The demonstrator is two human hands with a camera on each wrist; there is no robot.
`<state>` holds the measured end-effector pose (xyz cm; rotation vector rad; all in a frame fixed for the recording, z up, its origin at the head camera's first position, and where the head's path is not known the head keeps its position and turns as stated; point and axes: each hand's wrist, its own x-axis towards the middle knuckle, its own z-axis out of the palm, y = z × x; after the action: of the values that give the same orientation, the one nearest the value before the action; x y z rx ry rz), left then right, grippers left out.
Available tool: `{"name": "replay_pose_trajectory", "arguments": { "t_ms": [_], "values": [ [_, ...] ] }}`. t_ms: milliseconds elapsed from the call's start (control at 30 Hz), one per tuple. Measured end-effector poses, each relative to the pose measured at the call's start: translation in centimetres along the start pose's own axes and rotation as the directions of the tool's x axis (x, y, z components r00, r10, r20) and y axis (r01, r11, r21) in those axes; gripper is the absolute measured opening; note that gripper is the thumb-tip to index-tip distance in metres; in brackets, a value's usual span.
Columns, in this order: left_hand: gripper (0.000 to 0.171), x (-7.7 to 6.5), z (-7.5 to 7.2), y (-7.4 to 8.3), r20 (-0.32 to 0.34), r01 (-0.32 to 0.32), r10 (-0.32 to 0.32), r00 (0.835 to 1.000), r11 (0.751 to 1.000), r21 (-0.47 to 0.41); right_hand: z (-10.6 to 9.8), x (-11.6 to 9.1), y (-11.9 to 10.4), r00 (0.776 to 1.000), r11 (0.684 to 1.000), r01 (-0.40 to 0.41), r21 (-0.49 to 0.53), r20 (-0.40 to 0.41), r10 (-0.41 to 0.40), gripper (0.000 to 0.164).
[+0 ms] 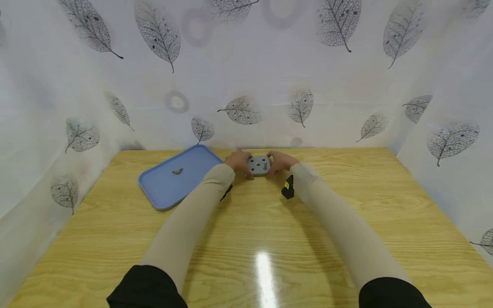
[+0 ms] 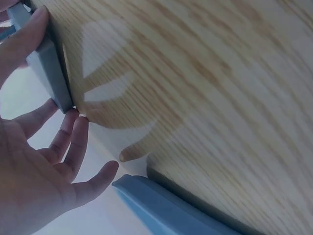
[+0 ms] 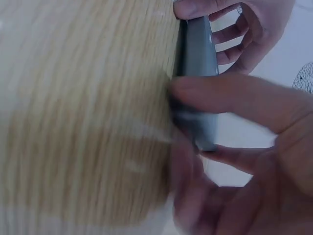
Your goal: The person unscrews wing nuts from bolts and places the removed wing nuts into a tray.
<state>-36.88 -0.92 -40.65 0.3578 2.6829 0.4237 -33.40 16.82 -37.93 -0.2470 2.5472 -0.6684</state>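
A grey rectangular plate (image 1: pixel 259 170) with several dark holes lies at the far middle of the table, a small metal pin (image 1: pixel 265 166) standing near its right side. My left hand (image 1: pixel 239 162) grips the plate's left end, thumb on the near edge and fingers at the far side; in the left wrist view the little finger sticks out apart. At the right end my right hand (image 1: pixel 282 162) holds the plate between thumb and fingers. Seen from the right wrist, the plate's near side (image 3: pixel 198 54) shows between both thumbs, and part of that hand is blurred.
Left of the hands lies a blue tray (image 1: pixel 163 192) with a small brass-coloured piece (image 1: pixel 177 171) in it, too small to identify. The wooden table (image 1: pixel 246 231) ends at a leaf-patterned curtain (image 1: pixel 262 85) behind. A black wrist device (image 1: pixel 287 188) sits under the right wrist.
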Motion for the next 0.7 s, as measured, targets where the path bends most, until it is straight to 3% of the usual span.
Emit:
{"name": "replay_pose_trajectory", "arguments": {
  "t_ms": [100,233,367,467,567,700],
  "values": [
    [0.091,-0.2,0.0,0.0,-0.013,-0.012,0.013,1.0,1.0,0.012,-0.2,0.0,-0.1,1.0,0.999,-0.016,-0.05,0.019,0.016,0.083],
    [0.094,-0.5,0.0,0.1,-0.014,-0.004,0.004,1.0,0.999,0.035,-0.2,0.3,0.2,0.999,1.0,-0.022,-0.017,0.047,0.023,0.082],
    [0.104,-0.9,0.0,0.0,0.001,-0.037,0.037,0.999,0.997,0.061,0.0,0.2,0.6,1.0,1.0,0.004,0.003,0.028,-0.005,0.09],
    [0.111,-2.2,-0.1,0.2,0.016,-0.079,0.078,0.997,0.996,0.032,0.4,-0.4,1.0,0.996,0.996,0.089,0.01,-0.018,-0.089,0.097],
    [0.111,-4.0,-0.4,0.5,0.004,-0.125,0.125,0.992,0.992,0.001,0.8,-1.3,1.7,0.978,0.983,0.182,-0.026,-0.096,-0.183,0.1],
    [0.107,-7.1,-0.8,1.0,-0.088,-0.178,0.184,0.979,0.982,0.07,1.2,-3.6,2.0,0.954,0.968,0.158,-0.195,-0.221,-0.2,0.097]
  ]
}}
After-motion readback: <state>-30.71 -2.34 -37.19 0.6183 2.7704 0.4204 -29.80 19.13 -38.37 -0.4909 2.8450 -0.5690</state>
